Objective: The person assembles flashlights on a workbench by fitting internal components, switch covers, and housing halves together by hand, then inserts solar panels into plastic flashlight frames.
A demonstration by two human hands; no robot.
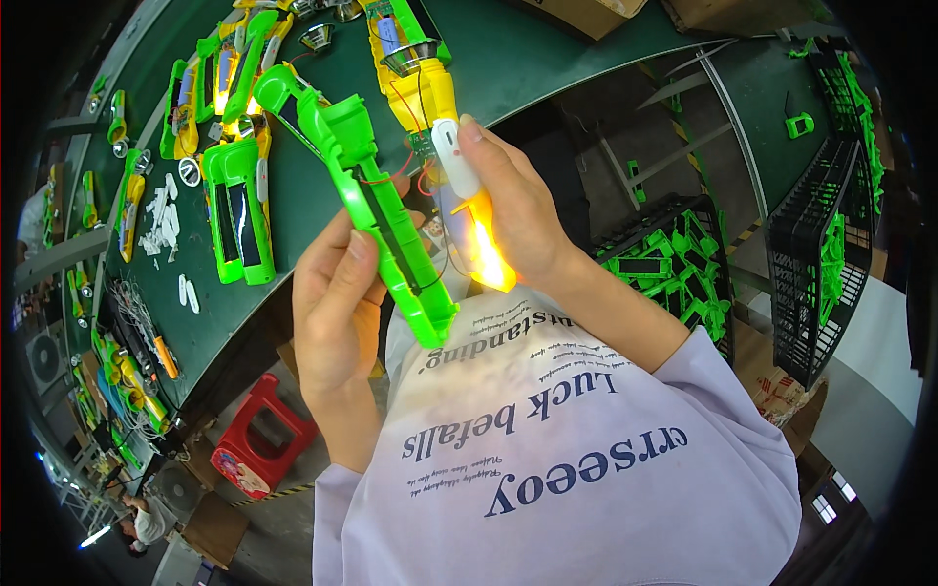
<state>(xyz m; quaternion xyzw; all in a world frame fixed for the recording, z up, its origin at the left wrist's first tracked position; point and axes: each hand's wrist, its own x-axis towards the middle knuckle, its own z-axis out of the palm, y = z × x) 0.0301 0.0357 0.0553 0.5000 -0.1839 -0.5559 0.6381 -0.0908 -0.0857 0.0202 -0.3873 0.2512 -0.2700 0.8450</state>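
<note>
My left hand (337, 293) grips a long green plastic flashlight shell half (376, 220), its thumb pressed on the side. In my right hand (523, 200) is a yellow flashlight half (430, 98) with a white switch piece (451, 156) under the thumb. Its lower end glows brightly (486, 256). Thin red wires (391, 179) run between the two halves, which are apart. A small green circuit board (422, 146) shows beside the white piece. The right fingers are partly hidden behind the yellow half.
Several green and yellow flashlights (239, 210) lie on the green table (210, 332), with small white pieces (161, 225) nearby. To the right stand black crates (816, 254) with green parts. A red stool (264, 435) is at the lower left. Cardboard boxes (586, 15) sit at the back.
</note>
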